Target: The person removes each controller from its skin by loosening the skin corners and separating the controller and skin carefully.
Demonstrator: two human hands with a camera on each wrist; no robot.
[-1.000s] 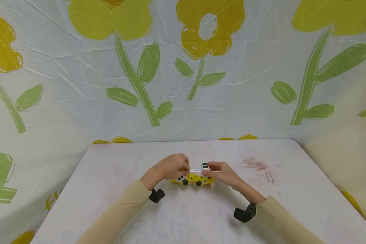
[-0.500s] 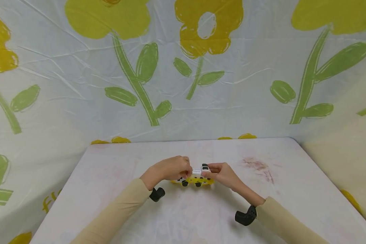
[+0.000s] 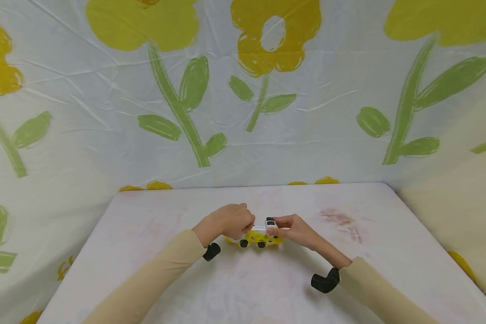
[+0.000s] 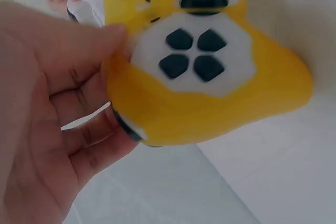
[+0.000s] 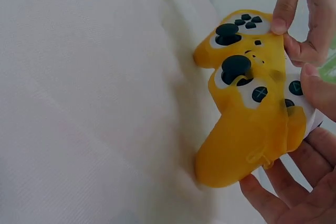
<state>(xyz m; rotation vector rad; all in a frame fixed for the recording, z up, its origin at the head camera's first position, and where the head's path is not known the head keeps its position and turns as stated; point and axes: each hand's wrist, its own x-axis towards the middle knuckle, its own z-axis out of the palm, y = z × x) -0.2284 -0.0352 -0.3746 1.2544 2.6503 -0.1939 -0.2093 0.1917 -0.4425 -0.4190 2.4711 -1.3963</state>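
A white game controller [image 5: 296, 88] with black sticks and buttons sits partly inside a yellow silicone cover [image 5: 236, 145]. The cover wraps both grips and the stick area, while the controller's white upper right part shows bare past its edge. My left hand [image 4: 42, 114] pinches the cover's edge beside the direction buttons [image 4: 194, 55], thumb on top and fingers beneath. At the other end my right hand [image 3: 299, 231] grips the bare white shoulder of the controller, thumb near the face buttons [image 5: 295, 87] and fingers below. The grips point towards me, low over the table.
A white cloth-covered table [image 3: 243, 288] lies beneath, with a reddish stain [image 3: 342, 220] at the right. Behind it hangs a white curtain [image 3: 308, 135] printed with yellow flowers. A black camera mount sits on the left wrist [image 3: 211, 252] and on the right wrist [image 3: 326, 281].
My left hand has turned slightly over the controller's left end, knuckles more to the front. The controller has shifted a little left; the right hand keeps its grip.
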